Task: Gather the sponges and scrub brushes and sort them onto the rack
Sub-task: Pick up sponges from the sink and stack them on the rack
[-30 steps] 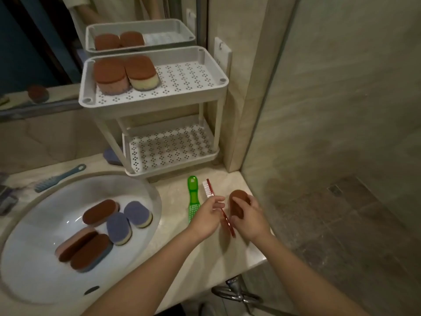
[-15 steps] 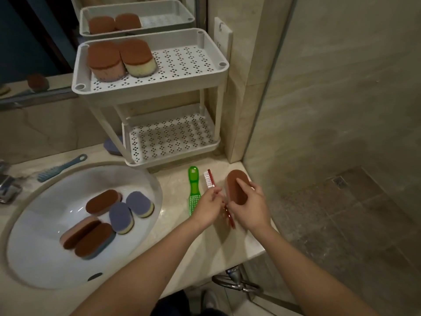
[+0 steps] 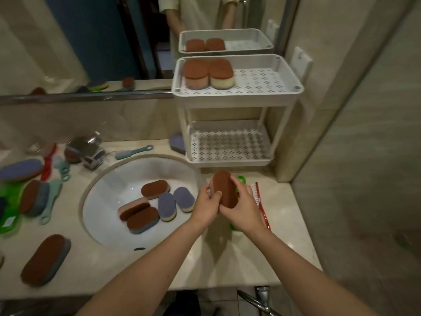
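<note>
Both forearms come in from below and converge just right of the sink (image 3: 109, 179). The sponge (image 3: 224, 190) is held off the worktop (image 3: 227, 258) between both grips, right of the sink rim, with its brown face up and its long axis near upright, slightly tilted. Left grip (image 3: 206, 207): thumb on the sponge's left edge, fingers curled behind it. Right grip (image 3: 243, 206): fingers wrapped over the right edge, palm under the lower end; can't make out the thumb. Both are closed on the sponge. The rack (image 3: 237, 96) stands behind-right of the sink, with two rack sponges (image 3: 208, 74) side by side on its top shelf. Five more (image 3: 155, 189) lie in the sink. The green brush (image 3: 241, 180) and red brush (image 3: 262, 206) lie right of the sink, the green one mostly hidden by the right grip.
</note>
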Available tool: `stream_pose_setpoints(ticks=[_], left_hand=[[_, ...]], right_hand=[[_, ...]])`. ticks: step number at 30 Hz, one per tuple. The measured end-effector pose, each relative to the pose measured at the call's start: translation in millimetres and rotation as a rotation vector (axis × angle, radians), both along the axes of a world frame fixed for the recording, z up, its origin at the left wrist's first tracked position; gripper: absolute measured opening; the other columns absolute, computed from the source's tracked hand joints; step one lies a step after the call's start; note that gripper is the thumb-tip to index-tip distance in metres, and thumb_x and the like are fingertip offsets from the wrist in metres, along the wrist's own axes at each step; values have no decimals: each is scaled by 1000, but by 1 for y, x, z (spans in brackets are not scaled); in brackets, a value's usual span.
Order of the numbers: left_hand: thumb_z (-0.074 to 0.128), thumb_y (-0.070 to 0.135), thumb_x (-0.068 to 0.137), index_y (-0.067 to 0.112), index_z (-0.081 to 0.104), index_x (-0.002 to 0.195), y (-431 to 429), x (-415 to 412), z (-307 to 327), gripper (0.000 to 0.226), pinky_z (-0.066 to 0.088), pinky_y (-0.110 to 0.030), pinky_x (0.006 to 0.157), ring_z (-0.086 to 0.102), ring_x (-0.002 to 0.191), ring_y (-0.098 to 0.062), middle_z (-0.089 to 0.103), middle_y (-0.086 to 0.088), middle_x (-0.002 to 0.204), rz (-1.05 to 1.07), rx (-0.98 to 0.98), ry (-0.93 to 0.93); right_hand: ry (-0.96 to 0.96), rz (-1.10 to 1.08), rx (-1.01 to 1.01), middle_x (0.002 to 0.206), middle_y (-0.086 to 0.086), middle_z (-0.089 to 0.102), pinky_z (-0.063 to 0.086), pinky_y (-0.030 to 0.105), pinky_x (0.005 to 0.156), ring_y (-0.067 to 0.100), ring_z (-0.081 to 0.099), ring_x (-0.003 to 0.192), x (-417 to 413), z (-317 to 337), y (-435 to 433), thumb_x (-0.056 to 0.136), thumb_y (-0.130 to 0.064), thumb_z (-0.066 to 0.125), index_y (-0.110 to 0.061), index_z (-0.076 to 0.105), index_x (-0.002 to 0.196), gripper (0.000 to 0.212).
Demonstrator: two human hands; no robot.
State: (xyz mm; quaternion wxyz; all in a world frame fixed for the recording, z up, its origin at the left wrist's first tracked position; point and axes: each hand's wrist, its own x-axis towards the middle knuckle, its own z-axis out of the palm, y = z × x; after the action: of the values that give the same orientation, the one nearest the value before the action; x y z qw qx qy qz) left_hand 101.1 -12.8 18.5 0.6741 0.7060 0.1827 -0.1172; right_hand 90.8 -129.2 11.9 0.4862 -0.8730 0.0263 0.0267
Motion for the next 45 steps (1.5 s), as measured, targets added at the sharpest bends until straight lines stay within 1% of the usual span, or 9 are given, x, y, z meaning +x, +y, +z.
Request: stream_pose_setpoints(ticks=[6, 10, 15, 20, 24, 27, 36, 39, 45], left_hand=[[39, 9, 98, 12, 44, 129, 57, -13, 1, 32, 49, -49, 97, 62, 106, -26, 63, -7, 112, 174, 95, 20], [38, 10, 98, 12, 43, 135, 97, -18, 0, 37, 47, -36, 96, 59, 105, -23, 60, -10, 124, 252, 163, 32], [44, 16, 97, 18, 29, 149, 148, -13, -7, 54, 41, -40, 106, 49, 123, -27, 45, -10, 142, 247, 311, 75], [69, 39, 81, 17, 42, 135, 194, -3, -17, 64, 46, -27, 82, 54, 92, -12, 44, 13, 100, 323, 321, 146], [74, 62, 57, 16, 40, 137, 231, 3, -30, 99, 49, -40, 97, 53, 115, -22, 43, -4, 131, 304, 353, 247], [77, 61, 55, 15, 34, 142, 259, 10, -41, 108, 50, -37, 93, 54, 116, -24, 40, -4, 138, 318, 388, 288], [72, 44, 74, 17, 28, 146, 326, 22, -77, 89, 45, -34, 97, 49, 123, -25, 39, -5, 139, 341, 579, 300], [73, 40, 76, 19, 26, 146, 338, 20, -83, 87, 45, -36, 99, 47, 125, -24, 36, -3, 140, 287, 606, 275], [74, 40, 74, 24, 29, 145, 352, 20, -90, 85, 46, -36, 100, 50, 122, -21, 36, 3, 141, 245, 586, 232]], right_hand=[[109, 204, 108, 124, -4, 55, 50, 34, 95, 13, 59, 107, 12, -3, 57, 79, -23, 65, -28, 42, 138, 63], [250, 249, 201, 96, -9, 67, 54, 31, 75, 8, 66, 81, 20, -7, 98, 88, -14, 55, -23, 51, 129, 43], [275, 263, 191, 101, -2, 64, 57, 42, 79, 18, 67, 85, 33, -9, 147, 86, -13, 61, -22, 53, 121, 37], [279, 284, 222, 82, -11, 63, 52, 17, 59, 7, 65, 71, 48, -15, 195, 93, -15, 56, -28, 57, 98, 14], [300, 347, 249, 85, -6, 63, 54, 30, 74, 13, 63, 80, 63, -24, 231, 93, -1, 44, -28, 57, 85, 31], [328, 385, 257, 80, 0, 62, 49, 19, 68, 11, 60, 75, 76, -35, 256, 89, 5, 44, -16, 59, 84, 26], [220, 694, -358, 115, 7, 61, 44, 34, 94, 25, 54, 112, 105, -92, 299, 94, -10, 42, -13, 66, 103, 26], [270, 844, -538, 148, 8, 42, 29, 34, 113, 26, 30, 141, 108, -107, 305, 94, -14, 42, -16, 67, 113, 32], [253, 976, -734, 160, 5, 21, 27, 35, 114, 25, 20, 145, 107, -120, 318, 94, -25, 45, -23, 68, 119, 34]])
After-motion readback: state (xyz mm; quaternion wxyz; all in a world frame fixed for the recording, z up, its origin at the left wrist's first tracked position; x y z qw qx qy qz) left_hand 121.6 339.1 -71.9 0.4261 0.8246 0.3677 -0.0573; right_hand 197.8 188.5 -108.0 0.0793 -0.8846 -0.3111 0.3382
